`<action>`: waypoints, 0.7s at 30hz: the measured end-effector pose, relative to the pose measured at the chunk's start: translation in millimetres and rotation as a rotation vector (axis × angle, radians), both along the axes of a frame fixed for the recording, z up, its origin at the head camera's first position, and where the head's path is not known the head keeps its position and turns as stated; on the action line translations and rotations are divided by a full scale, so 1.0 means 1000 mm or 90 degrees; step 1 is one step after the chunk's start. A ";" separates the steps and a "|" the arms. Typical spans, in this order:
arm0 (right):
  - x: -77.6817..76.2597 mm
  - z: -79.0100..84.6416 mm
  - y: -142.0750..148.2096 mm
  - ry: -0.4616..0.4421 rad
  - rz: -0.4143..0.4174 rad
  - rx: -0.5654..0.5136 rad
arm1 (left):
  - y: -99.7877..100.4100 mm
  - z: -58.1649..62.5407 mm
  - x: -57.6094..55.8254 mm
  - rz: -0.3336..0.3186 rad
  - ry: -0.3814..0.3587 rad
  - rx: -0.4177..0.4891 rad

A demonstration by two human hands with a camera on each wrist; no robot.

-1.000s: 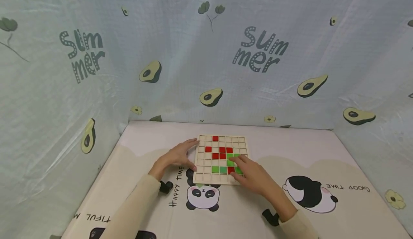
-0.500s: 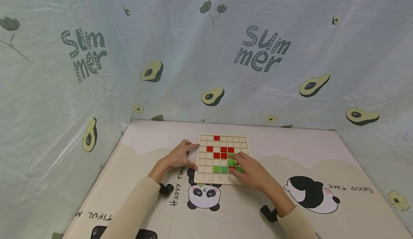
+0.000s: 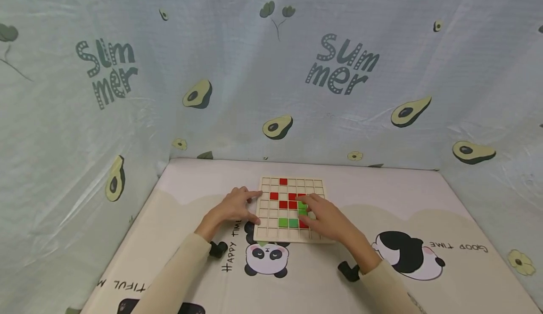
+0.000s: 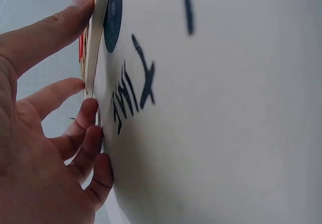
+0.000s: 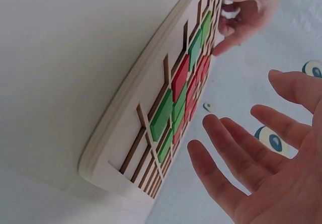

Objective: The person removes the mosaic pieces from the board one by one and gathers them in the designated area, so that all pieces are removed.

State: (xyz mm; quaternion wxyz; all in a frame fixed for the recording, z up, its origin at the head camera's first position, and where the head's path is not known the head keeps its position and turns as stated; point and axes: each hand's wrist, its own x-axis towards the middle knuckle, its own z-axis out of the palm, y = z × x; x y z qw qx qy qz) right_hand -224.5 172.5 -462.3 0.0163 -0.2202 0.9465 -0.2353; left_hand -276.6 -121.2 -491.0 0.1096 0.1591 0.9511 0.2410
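A square wooden grid board lies on the table, with red tiles and green tiles in some of its cells. My left hand touches the board's left edge with thumb and index fingertip; in the left wrist view its other fingers bend loosely by the table. Over the right part of the board hovers my right hand, its fingers spread and nothing between them. In the right wrist view, a gap separates these fingers from the green tiles. From the head, my right hand hides the board's right-hand cells.
The table carries a pale cloth printed with a panda and a dog. Curtains with avocado prints rise behind the table and on both sides. A black wrist mount sits beneath my right wrist.
My right hand has shifted slightly farther over the board, and its fingertips are now nearer the red tiles. My left index fingertip has slid a little nearer along the edge. The visible tiles look unchanged.
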 end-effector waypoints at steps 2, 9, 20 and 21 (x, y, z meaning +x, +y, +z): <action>-0.002 0.001 -0.001 0.002 0.000 0.001 | -0.001 0.001 0.000 -0.005 -0.019 0.005; -0.019 0.007 -0.006 -0.005 0.030 -0.008 | -0.003 0.004 -0.003 -0.012 -0.046 -0.007; -0.067 0.012 -0.016 -0.042 0.054 -0.087 | -0.003 0.001 -0.006 -0.009 -0.050 0.001; -0.072 0.011 -0.017 -0.040 0.050 -0.088 | -0.003 0.001 -0.006 -0.006 -0.051 0.004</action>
